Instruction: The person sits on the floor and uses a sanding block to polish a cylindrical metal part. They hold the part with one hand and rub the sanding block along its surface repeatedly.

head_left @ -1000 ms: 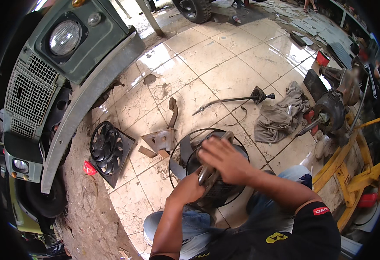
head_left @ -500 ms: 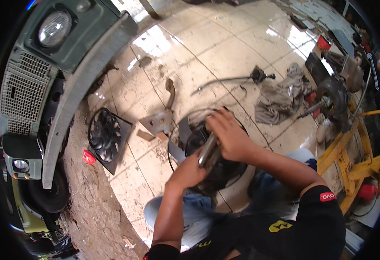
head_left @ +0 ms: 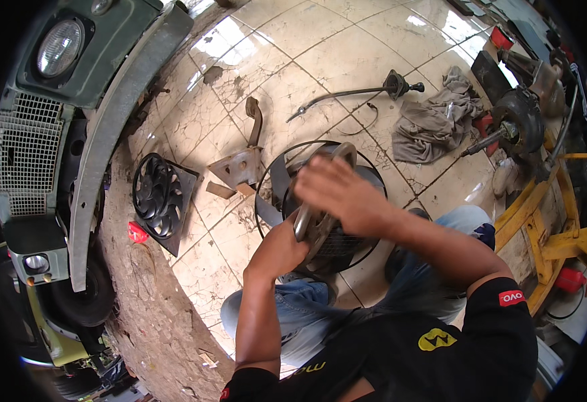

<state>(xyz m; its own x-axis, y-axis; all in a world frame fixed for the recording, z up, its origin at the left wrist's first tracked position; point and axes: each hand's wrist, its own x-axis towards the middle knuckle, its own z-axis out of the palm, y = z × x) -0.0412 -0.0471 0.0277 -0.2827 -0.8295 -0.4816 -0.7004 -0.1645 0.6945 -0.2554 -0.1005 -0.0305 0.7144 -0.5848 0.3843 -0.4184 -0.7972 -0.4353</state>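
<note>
A round, grey-brown metal disc (head_left: 319,236) with a thick rim stands tilted on edge in front of me. My left hand (head_left: 281,248) is closed around its near left rim. Across the disc's upper part lies my right hand (head_left: 337,194), fingers stretched out and slightly blurred, covering much of its middle. Below the disc is a large black fan (head_left: 367,175) with broad blades inside a thin ring, on the floor between my feet. My hands and the disc hide the fan's centre.
Left of the fan lie a metal pedal bracket (head_left: 243,167) and a smaller black fan (head_left: 158,195). A lever with a rod (head_left: 347,94), a grey rag (head_left: 434,127) and a yellow stand (head_left: 541,248) are farther right. A vehicle's bumper (head_left: 116,120) runs along the left.
The disc has tilted, so more of its face and rim shows. My right hand has slid left and down across it, while my left hand keeps its hold. The view has shifted slightly.
</note>
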